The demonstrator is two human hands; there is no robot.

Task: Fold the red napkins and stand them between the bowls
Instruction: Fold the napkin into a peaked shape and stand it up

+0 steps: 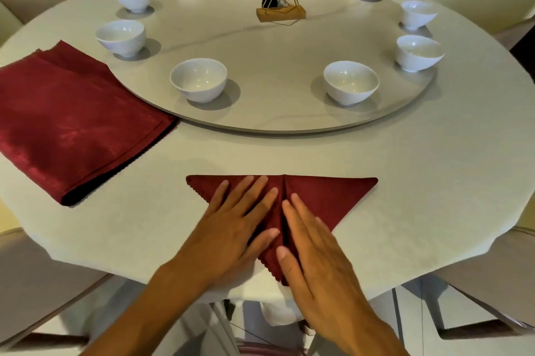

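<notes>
Flat, spread left hand (237, 219) and right hand (315, 251) press a triangular red napkin (327, 196) at the table's (405, 182) near edge; creasing firmly along the centre seam should help it stand.

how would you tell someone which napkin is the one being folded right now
Start at the round table and go to its near edge. The folded napkin is a red triangle pointing at the person, pressed flat under the left hand and right hand. The napkin stack lies untouched, rectangular.
</notes>
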